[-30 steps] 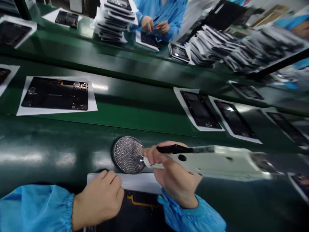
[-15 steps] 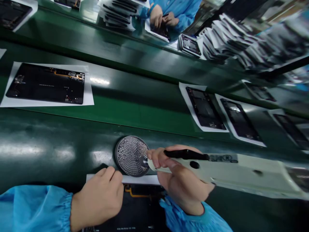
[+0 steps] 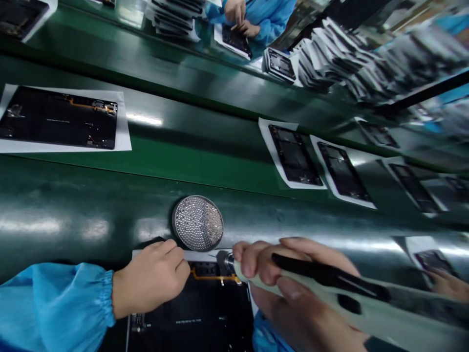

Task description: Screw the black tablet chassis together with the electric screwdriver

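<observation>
My right hand [image 3: 293,283] is wrapped round a pale electric screwdriver [image 3: 330,293] with a black lever. The screwdriver's tip is over the top edge of an open black tablet housing [image 3: 198,313], near an orange flex cable [image 3: 208,277]. My left hand [image 3: 156,274] rests at the housing's upper left edge with its fingers curled in; what they hold, if anything, is hidden. White paper [image 3: 198,255] shows under the housing. Just beyond it stands a round perforated screw tray [image 3: 190,222], with many tiny screws gathered on its right side.
Past the tray runs a green conveyor belt [image 3: 190,161] carrying open tablet housings [image 3: 62,117] on paper sheets. Across it, a co-worker's hands [image 3: 242,22] work on another housing. Stacks of housings and paper [image 3: 330,54] stand beyond. Another person's hand [image 3: 449,283] is at the right edge.
The screwdriver's tip has moved from over the screw tray down toward me, to the housing's top edge. My left hand stays by the housing. The whole view has shifted slightly.
</observation>
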Action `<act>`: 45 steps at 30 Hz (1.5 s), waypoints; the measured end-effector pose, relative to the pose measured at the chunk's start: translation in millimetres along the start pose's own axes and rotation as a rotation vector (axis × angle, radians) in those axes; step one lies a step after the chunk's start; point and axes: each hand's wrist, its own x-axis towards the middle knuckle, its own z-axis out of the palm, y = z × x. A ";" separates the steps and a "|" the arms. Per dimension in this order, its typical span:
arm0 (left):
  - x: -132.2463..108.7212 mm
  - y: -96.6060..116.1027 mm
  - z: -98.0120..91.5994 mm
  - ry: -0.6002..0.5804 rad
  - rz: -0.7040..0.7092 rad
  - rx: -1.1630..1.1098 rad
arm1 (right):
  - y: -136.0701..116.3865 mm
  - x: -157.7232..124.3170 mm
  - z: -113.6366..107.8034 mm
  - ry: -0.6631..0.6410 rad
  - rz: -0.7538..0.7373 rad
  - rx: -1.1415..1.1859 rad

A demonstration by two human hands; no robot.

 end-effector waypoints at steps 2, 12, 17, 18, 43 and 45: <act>4.0 1.1 3.0 0.011 -0.001 0.000 | 1.0 -7.8 -0.2 -0.038 0.032 -0.005; 21.5 8.3 18.6 0.032 0.057 0.029 | 14.7 -8.1 -10.3 -0.139 0.033 0.072; 27.2 11.8 22.7 0.099 0.089 0.057 | 14.7 -8.1 -17.6 -0.135 0.004 0.059; 28.2 13.5 22.2 0.095 0.092 0.063 | 14.5 -8.6 -19.2 -0.147 0.013 0.056; 45.5 37.2 36.7 0.106 0.077 0.111 | 21.2 -9.6 -53.9 -0.213 0.088 0.057; 51.2 39.2 40.5 0.127 0.075 0.109 | 21.6 -8.4 -59.6 -0.220 0.081 0.064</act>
